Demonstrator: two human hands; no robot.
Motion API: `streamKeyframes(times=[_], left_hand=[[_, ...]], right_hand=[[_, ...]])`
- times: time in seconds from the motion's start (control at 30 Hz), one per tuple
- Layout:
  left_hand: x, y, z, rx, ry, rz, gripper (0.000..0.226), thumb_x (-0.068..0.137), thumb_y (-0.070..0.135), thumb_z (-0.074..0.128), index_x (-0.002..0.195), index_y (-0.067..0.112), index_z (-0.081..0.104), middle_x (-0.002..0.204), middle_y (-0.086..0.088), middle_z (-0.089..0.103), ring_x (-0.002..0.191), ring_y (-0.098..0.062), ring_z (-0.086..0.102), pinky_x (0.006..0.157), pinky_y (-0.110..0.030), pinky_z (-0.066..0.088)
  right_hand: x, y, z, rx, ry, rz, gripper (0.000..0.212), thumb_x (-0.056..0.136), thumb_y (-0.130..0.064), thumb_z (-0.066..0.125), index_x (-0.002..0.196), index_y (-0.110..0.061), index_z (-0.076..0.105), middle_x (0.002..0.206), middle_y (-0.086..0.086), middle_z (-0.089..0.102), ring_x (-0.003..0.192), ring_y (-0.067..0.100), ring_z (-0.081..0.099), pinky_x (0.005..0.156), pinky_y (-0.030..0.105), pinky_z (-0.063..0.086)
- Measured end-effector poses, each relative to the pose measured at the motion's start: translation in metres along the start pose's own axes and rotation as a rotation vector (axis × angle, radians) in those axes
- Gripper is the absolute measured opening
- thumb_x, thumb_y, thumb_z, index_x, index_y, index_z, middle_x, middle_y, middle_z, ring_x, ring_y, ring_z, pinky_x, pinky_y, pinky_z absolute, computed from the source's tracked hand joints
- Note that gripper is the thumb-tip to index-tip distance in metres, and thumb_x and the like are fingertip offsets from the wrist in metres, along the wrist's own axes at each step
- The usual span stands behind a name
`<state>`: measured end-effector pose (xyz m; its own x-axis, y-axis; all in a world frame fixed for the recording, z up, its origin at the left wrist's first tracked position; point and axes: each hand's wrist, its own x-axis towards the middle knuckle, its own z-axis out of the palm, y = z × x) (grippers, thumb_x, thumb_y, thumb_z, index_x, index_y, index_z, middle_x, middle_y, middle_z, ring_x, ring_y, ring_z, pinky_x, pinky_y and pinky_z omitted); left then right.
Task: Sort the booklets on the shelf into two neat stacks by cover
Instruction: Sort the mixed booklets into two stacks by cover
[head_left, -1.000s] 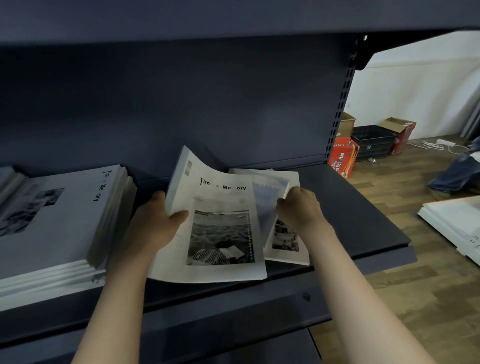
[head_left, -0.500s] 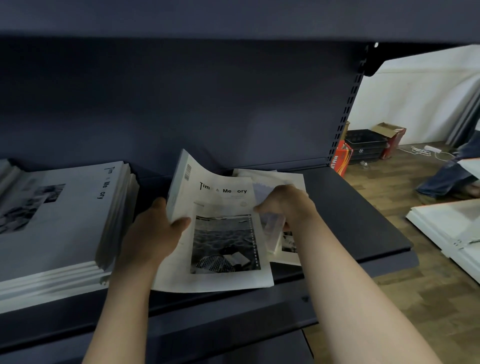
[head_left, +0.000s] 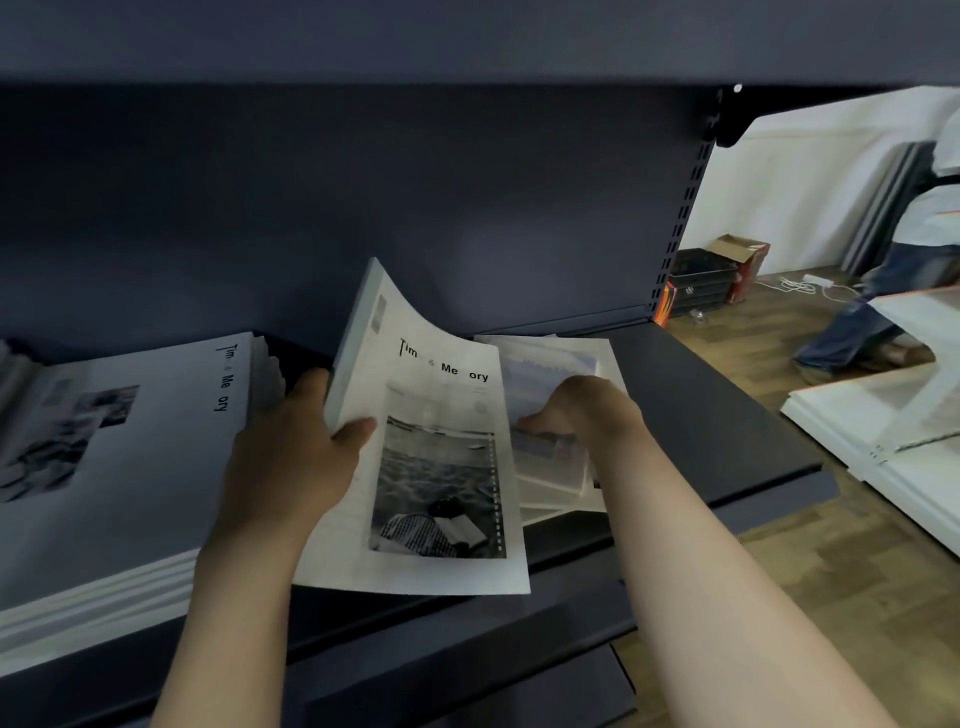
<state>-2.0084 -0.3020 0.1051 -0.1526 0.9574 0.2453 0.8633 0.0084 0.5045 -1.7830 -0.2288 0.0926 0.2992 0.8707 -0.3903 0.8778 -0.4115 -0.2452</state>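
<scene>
left hand (head_left: 291, 462) is gripping curled booklet (head_left: 431, 467) | right hand (head_left: 582, 410) fingers are pinching coloured-cover booklets (head_left: 550, 457) on shelf (head_left: 701, 415)

Mostly dark blue and white from where I'm watching.

I see the shelf (head_left: 727, 415) and its back panel in dark navy blue. The booklet (head_left: 431, 467) in my left hand (head_left: 291, 457) is white with black lettering and a black-and-white photograph; the stack (head_left: 119, 457) at the left shows the same white cover, black letters and grey photograph. The pile (head_left: 550, 467) under my right hand (head_left: 582, 410) is white with pale blue and reddish patches. Far right, the floor (head_left: 857, 597) is brown wood-patterned, with a red carton (head_left: 748, 265), a black crate (head_left: 701, 280) and white boards (head_left: 893, 426).
</scene>
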Motion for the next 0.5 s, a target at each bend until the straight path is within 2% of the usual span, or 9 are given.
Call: streamKeyframes(times=[0.13, 0.2, 0.3, 0.33, 0.43, 0.5], left_hand=[[0.007, -0.005, -0.007, -0.014, -0.038, 0.038, 0.031, 0.087, 0.038, 0.058, 0.112, 0.020, 0.052, 0.106, -0.005, 0.065, 0.098, -0.034, 0.059, 0.082, -0.044, 0.050], [0.009, -0.008, -0.010, -0.013, -0.061, 0.052, 0.032, 0.087, 0.038, 0.058, 0.112, 0.019, 0.052, 0.106, -0.005, 0.065, 0.098, -0.034, 0.059, 0.082, -0.045, 0.050], [0.012, -0.010, -0.012, -0.029, -0.070, 0.092, 0.026, 0.086, 0.038, 0.058, 0.103, 0.020, 0.051, 0.099, -0.004, 0.065, 0.092, -0.033, 0.060, 0.078, -0.044, 0.051], [0.013, -0.010, -0.014, -0.031, -0.074, 0.101, 0.025, 0.086, 0.038, 0.058, 0.102, 0.020, 0.051, 0.098, -0.004, 0.065, 0.091, -0.032, 0.060, 0.078, -0.044, 0.051], [0.017, -0.012, -0.018, -0.016, -0.096, 0.116, 0.027, 0.086, 0.040, 0.058, 0.103, 0.021, 0.052, 0.096, -0.002, 0.062, 0.091, -0.030, 0.059, 0.078, -0.043, 0.051], [0.019, -0.014, -0.020, -0.001, -0.106, 0.117, 0.029, 0.086, 0.042, 0.057, 0.106, 0.021, 0.052, 0.098, -0.003, 0.062, 0.093, -0.031, 0.058, 0.079, -0.044, 0.051]], right_hand=[[0.000, -0.007, 0.002, 0.061, -0.079, 0.172, 0.103, 0.058, -0.068, 0.073, 0.140, -0.015, 0.040, 0.135, 0.010, 0.047, 0.122, 0.032, 0.047, 0.091, 0.043, 0.045], [0.002, -0.008, 0.006, 0.077, -0.085, 0.214, 0.105, 0.051, -0.070, 0.074, 0.135, -0.016, 0.045, 0.130, 0.009, 0.049, 0.118, 0.031, 0.049, 0.081, 0.040, 0.044], [-0.001, -0.008, 0.008, 0.109, -0.063, 0.233, 0.086, 0.054, -0.064, 0.075, 0.121, -0.013, 0.056, 0.112, 0.007, 0.056, 0.102, 0.030, 0.053, 0.072, 0.037, 0.043], [0.000, -0.008, 0.008, 0.123, -0.063, 0.252, 0.089, 0.049, -0.065, 0.075, 0.119, -0.013, 0.058, 0.109, 0.008, 0.056, 0.098, 0.031, 0.053, 0.069, 0.038, 0.044], [0.024, -0.003, 0.019, 0.124, -0.114, 0.308, 0.119, 0.024, -0.071, 0.074, 0.125, -0.011, 0.055, 0.112, 0.011, 0.055, 0.095, 0.031, 0.053, 0.056, 0.038, 0.041], [0.020, -0.003, 0.019, 0.142, -0.095, 0.301, 0.125, 0.018, -0.072, 0.074, 0.126, -0.012, 0.055, 0.114, 0.009, 0.055, 0.099, 0.031, 0.053, 0.059, 0.036, 0.042]])
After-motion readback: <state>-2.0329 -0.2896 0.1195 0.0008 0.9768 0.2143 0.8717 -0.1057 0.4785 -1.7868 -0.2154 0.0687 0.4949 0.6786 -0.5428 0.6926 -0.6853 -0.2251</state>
